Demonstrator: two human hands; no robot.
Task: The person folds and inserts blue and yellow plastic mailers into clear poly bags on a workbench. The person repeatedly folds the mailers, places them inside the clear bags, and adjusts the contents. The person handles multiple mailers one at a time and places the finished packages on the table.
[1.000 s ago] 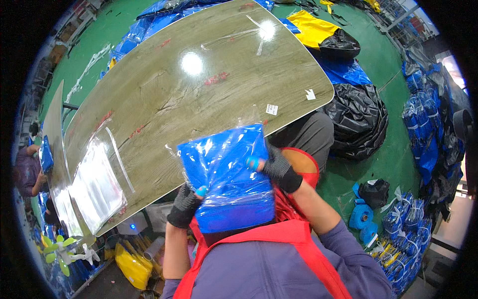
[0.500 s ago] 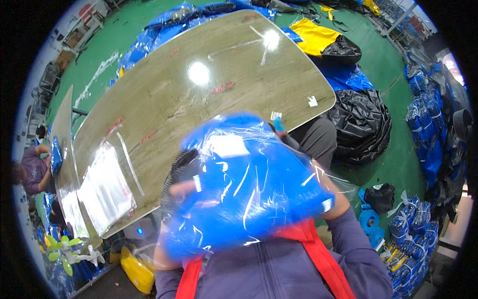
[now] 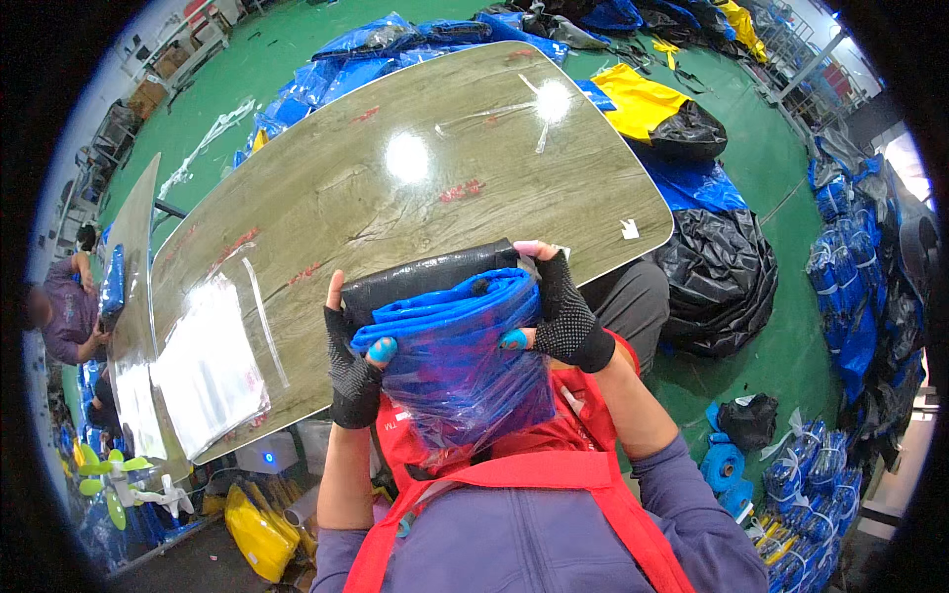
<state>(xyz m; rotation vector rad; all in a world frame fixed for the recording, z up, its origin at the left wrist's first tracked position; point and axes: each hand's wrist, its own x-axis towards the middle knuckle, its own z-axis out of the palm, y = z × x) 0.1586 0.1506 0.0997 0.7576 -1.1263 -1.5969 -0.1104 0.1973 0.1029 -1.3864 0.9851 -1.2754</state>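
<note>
A folded blue plastic bundle with a thick black folded layer along its far side is held up in front of my chest. Clear plastic film wraps its lower part, and the folded edges show at the top. My left hand grips the bundle's left end, thumb on the near face and fingers on the black layer. My right hand clasps the right end the same way. Both wear black dotted fingerless gloves, with blue wrapping on the thumbs.
A wood-patterned table lies beyond the bundle, with a stack of clear plastic bags on its left. Black and yellow sheeting is heaped at the right. Tied blue bundles stand lower right. Another person works at far left.
The bundle has tipped from its broad blue face to show its folded edge and black layer. Both hands, mostly hidden or blurred before, now show clearly at its two ends.
</note>
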